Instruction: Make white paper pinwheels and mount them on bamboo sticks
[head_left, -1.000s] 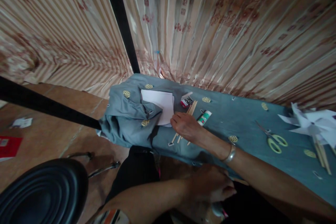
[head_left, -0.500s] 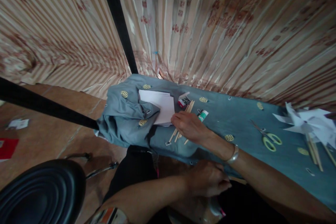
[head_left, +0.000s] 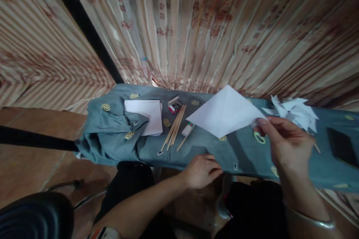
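Observation:
My right hand (head_left: 290, 143), with a bracelet on its wrist, pinches a square sheet of white paper (head_left: 226, 114) by one corner. The sheet hangs over the cloth-covered table, its opposite corner pointing left. At the table's front edge rests my left hand (head_left: 200, 171), fingers loosely curled in, nothing visible in them. A stack of white paper (head_left: 150, 117) lies on the left, partly under a fold of cloth. Beside it are several thin wooden sticks (head_left: 174, 129), a small open box (head_left: 175, 105) and a white glue tube (head_left: 187, 129).
Paper pinwheels (head_left: 295, 114) lie at the right, with a dark phone (head_left: 342, 145) beyond. The green scissors handle (head_left: 259, 138) shows partly behind the sheet. Grey-blue cloth (head_left: 103, 130) covers the table. A curtain (head_left: 190, 37) hangs behind; a black stool (head_left: 33, 216) stands lower left.
My right hand has lifted a sheet off the stack and carried it right. My left hand has moved up to the table edge. The view has turned right, bringing the phone into sight.

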`<state>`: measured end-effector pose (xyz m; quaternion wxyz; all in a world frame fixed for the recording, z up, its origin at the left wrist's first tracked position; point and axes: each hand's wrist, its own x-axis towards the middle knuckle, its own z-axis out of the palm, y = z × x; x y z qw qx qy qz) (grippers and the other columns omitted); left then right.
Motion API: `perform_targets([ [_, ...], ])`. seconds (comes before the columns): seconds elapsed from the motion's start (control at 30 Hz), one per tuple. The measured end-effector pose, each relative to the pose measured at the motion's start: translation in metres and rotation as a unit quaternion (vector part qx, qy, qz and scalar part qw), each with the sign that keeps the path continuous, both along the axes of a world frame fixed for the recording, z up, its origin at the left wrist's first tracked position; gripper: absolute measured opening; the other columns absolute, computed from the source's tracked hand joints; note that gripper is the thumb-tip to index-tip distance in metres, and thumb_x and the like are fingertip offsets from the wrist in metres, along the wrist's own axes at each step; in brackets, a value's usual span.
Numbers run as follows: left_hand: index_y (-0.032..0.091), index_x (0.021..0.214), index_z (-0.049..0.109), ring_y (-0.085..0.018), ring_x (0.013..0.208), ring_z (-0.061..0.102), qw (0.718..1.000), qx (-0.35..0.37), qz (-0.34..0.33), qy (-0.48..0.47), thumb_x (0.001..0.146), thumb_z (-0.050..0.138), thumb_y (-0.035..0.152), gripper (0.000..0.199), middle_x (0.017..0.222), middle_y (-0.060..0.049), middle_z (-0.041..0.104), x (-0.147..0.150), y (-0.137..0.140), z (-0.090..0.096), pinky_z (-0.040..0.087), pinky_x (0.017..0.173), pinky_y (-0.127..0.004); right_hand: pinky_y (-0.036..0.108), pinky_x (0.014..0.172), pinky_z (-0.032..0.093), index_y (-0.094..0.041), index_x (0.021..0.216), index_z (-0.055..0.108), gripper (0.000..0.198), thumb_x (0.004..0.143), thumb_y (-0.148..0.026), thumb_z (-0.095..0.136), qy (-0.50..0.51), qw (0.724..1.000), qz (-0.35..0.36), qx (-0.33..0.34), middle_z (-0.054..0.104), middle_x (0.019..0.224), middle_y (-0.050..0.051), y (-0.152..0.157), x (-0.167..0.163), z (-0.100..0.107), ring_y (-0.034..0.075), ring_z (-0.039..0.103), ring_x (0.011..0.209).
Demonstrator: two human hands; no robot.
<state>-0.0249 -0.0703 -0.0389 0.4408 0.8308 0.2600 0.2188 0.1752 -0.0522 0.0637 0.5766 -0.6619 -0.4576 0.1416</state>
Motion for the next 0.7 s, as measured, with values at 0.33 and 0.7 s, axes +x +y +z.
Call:
perform_targets([
  [0.33,0.014,0.146,0.044,-0.031,0.137,0.046,0.970,0.154,0.181,-0.042,0.085,0.071,0.028,0.068,0.145,-0.019,0.052,0.012,0.033,0.020,0.038,0.114,-0.050,0.044,0.082,0.057,-0.020,0.094,0.071,0.015,0.094,-0.019,0.056,-0.433,0.892,0.130,0.008,0.076,0.103,0.013,-0.057,0.011,-0.022,0.027,0.069,0.094],
  [0.7,0.019,0.114,0.069,-0.026,0.116,0.066,0.979,0.139,0.056,0.140,0.097,0.054,0.022,0.024,0.113,-0.009,0.076,0.010,0.048,0.004,0.007,0.122,-0.066,0.043,0.094,0.056,-0.023,0.096,0.070,0.010,0.090,-0.023,0.063,-0.187,0.935,0.282,-0.109,0.076,0.109,0.008,-0.054,0.018,-0.070,0.024,0.070,0.104],
])
